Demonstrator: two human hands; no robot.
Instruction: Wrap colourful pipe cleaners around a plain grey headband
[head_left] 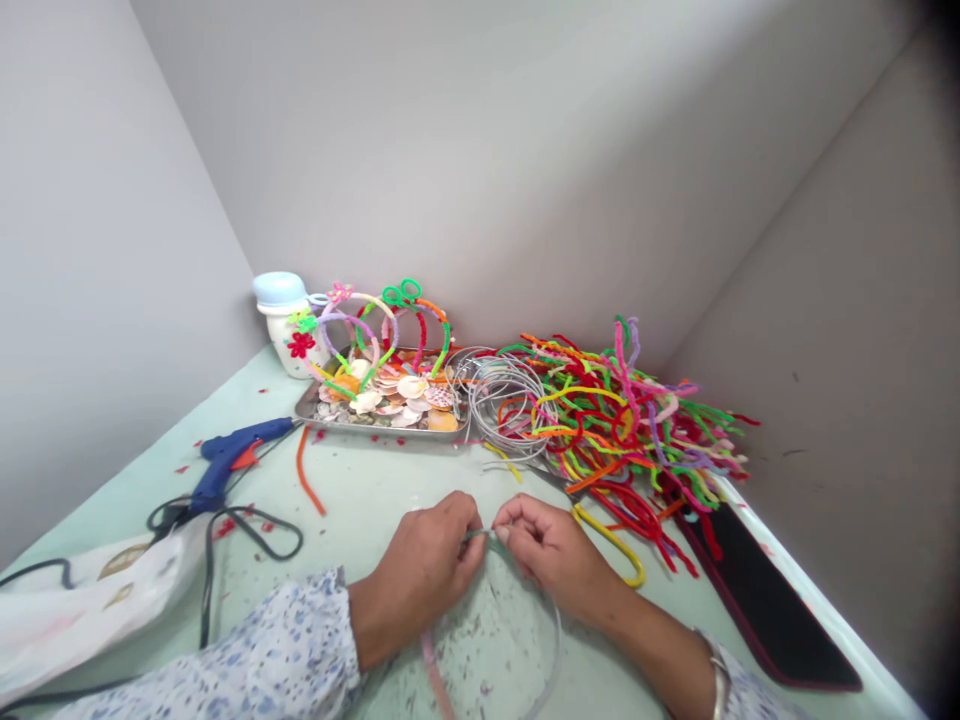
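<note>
My left hand [420, 575] and my right hand [555, 555] meet over the pale green table [375, 490], fingers pinched together. Between them they grip the top of a thin clear headband [551, 640], whose arc curves down toward me. A greyish-green pipe cleaner [484, 537] sits at the pinch point, and a pink length [435, 680] trails down below my left hand. Both hands are closed on the band.
A metal tray [330, 420] of shells holds finished pipe-cleaner headbands [390, 320]. Bare wire headbands [510, 400] and a heap of coloured pipe cleaners [630, 420] lie at right. A blue glue gun [232, 455] with black cord lies left, a white jar [285, 320] behind, a dark phone [757, 590] right.
</note>
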